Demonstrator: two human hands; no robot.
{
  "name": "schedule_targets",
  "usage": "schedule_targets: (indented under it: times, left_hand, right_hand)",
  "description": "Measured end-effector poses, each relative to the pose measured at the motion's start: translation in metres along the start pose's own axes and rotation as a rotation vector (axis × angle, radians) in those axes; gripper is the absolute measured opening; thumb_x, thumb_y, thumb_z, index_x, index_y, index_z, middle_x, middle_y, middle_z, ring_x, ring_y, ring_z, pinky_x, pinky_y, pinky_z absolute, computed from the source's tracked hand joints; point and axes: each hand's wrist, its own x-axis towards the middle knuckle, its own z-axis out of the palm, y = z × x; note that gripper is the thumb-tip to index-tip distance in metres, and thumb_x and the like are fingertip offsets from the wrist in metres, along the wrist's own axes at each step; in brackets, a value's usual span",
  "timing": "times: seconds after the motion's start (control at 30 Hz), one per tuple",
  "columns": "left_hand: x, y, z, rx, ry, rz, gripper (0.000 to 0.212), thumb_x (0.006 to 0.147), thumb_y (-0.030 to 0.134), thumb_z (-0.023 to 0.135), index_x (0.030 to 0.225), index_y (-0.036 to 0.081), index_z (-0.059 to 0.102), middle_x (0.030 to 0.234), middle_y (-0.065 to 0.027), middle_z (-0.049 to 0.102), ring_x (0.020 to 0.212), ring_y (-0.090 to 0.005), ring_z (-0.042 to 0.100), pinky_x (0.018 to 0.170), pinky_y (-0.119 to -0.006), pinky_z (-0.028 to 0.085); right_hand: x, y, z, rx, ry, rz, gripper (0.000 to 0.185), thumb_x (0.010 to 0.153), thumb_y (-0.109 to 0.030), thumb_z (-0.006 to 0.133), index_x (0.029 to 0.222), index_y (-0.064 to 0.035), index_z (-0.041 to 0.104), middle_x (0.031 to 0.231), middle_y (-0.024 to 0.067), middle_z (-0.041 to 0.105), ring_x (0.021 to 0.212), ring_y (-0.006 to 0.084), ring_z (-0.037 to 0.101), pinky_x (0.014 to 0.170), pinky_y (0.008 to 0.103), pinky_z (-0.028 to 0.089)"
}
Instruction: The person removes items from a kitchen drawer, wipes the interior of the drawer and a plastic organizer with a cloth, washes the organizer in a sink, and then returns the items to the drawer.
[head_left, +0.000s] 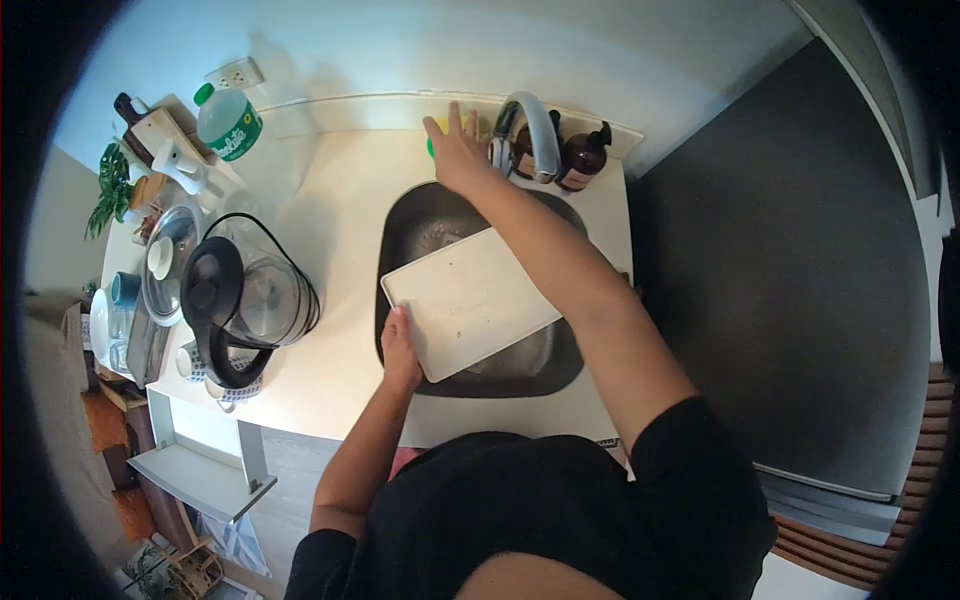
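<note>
My left hand (400, 349) grips the near left corner of a white rectangular tray (465, 307), thumb on its upper face. Small dark specks dot the tray, which is held tilted over the dark sink basin (386, 225). Beyond the basin, my right hand (459, 156) reaches to the back of the counter with its fingers spread. Something yellow and green (431, 147), perhaps a sponge, lies partly hidden behind those fingers; whether they touch it is unclear. Right beside that hand stands the curved chrome faucet (541, 135).
Two brown pump bottles (583, 159) stand behind the faucet. On the left of the counter (345, 172) are an electric glass kettle (262, 300), a large plastic water bottle (229, 124), patterned mugs (236, 379) and a glass lid (174, 262). A drawer (206, 469) juts out below. A dark refrigerator (772, 277) borders the right.
</note>
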Motion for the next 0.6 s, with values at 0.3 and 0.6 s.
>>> schedule_targets:
  times: [0.3,0.6]
  left_hand:
    - [0.015,-0.028,-0.030,-0.094,0.125,-0.073,0.034,0.098,0.032,0.040,0.117,0.005,0.048,0.108,-0.0080,0.057,0.096,-0.0185,0.056,0.087,-0.034,0.045]
    - [0.025,-0.024,-0.002,-0.160,-0.010,-0.163,0.036,0.098,0.032,0.036,0.124,0.007,0.040,0.119,-0.0127,0.051,0.110,-0.0275,0.052,0.094,-0.046,0.044]
  right_hand:
    - [-0.079,-0.044,-0.054,0.626,-0.164,0.301,0.022,0.077,-0.018,0.061,0.092,-0.0013,0.060,0.090,0.0131,0.062,0.086,0.0271,0.059,0.079,0.0399,0.046]
    - [-0.078,0.088,-0.022,1.433,-0.351,1.066,0.028,0.080,-0.025,0.069,0.095,-0.0038,0.059,0.083,0.0069,0.063,0.069,0.0186,0.063,0.060,0.0339,0.053]
